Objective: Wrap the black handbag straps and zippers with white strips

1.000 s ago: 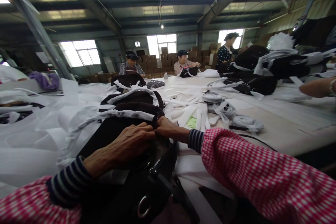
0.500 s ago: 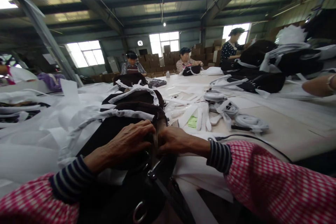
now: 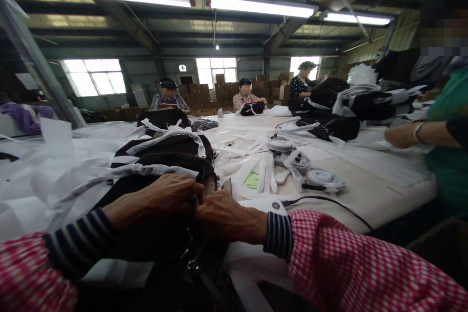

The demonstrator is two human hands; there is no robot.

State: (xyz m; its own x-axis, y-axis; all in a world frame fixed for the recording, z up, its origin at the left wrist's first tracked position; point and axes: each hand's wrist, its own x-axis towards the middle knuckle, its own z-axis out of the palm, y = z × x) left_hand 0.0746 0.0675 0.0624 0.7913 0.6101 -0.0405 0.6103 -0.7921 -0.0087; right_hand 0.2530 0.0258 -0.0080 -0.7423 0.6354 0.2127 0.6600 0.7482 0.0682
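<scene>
Bag (image 3: 146, 236) sits near, left of centre, at the desk (image 3: 397, 197), its edge seemingly pinched in the closed grip of left hand (image 3: 164, 197) and right hand (image 3: 228, 217), which should work it with light, even tension.

Black bags (image 3: 171, 147) blocking ahead, cord (image 3: 321, 198) and coiled straps (image 3: 325, 178) rightward, open tabletop (image 3: 365, 197) just right of these
</scene>
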